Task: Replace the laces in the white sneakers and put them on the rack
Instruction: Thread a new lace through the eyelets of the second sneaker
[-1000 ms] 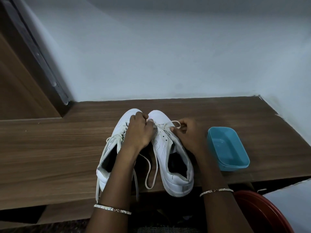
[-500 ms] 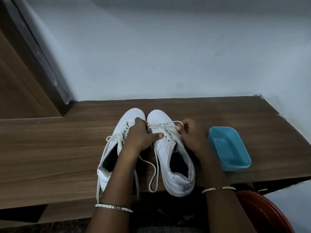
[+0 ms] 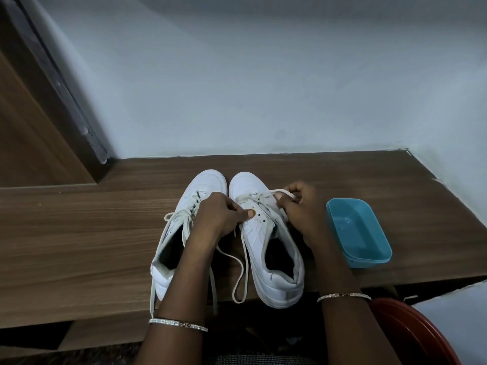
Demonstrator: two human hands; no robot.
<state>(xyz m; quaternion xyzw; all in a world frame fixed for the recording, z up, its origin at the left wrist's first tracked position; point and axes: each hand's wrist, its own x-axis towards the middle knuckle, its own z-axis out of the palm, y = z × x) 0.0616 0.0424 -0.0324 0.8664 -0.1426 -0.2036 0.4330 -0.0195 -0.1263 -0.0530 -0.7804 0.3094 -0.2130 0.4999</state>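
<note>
Head view: both white sneakers [image 3: 204, 185] stand side by side at the tabletop's [image 3: 79, 233] near edge. On the right sneaker [image 3: 263, 239], the left hand [image 3: 218, 214] clamps the eyelet flap under its thumb, while the right hand [image 3: 300, 209] pinches the lace [image 3: 283, 191] looped at its far side. Too hard a tug could strip the lace from its eyelet or drag the shoe over the edge.

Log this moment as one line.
step: lacing | left hand: grips right sneaker | right hand: pinches lace | left sneaker: alongside

Fig. 1. Colours as I see them.
White sneakers [image 3: 259, 233], cream laces [image 3: 279, 190], wood-grain brown shelf [image 3: 79, 233], turquoise tub [image 3: 369, 262], red basin [image 3: 411, 333].
</note>
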